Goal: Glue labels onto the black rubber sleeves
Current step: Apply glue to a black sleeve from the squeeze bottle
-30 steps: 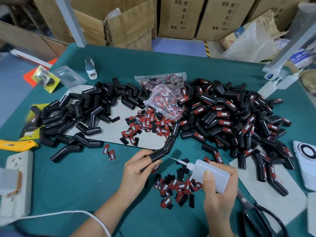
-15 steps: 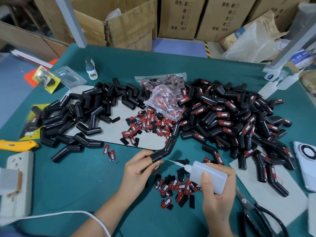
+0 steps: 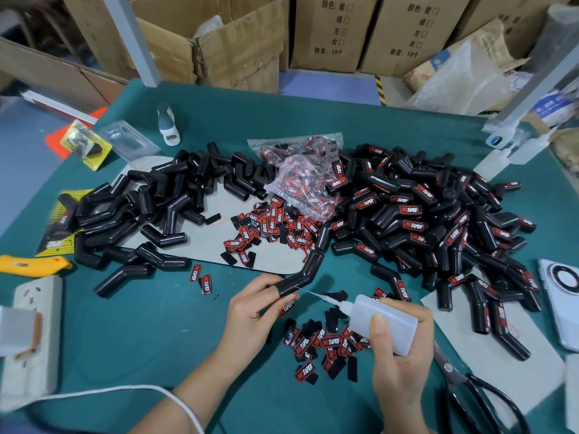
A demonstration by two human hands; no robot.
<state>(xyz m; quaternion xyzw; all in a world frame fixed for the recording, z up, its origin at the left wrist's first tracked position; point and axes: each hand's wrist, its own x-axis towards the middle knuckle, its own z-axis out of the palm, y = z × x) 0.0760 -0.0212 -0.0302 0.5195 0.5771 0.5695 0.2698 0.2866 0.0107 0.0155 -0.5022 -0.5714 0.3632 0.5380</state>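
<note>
Scissors (image 3: 470, 389), yellow knife (image 3: 31, 264) (far left), phone (image 3: 560, 302).

You see black rubber sleeves (image 3: 300, 275), red-and-black labels (image 3: 332, 341) lettered white, a translucent white glue bottle (image 3: 385, 321), teal table (image 3: 141, 324).

Scissors (image 3: 479, 399): handles cut off by the bottom edge.
Phone (image 3: 560, 303): right side out of frame.
My fingertip: hidden inside the sleeve (image 3: 300, 274).

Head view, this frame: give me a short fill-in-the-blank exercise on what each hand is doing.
1. The right hand grips a translucent ____ bottle.
2. The left hand holds a bent black rubber ____ on one finger.
3. The bottle's nozzle points toward the ____ hand.

Missing words: glue; sleeve; left
</note>
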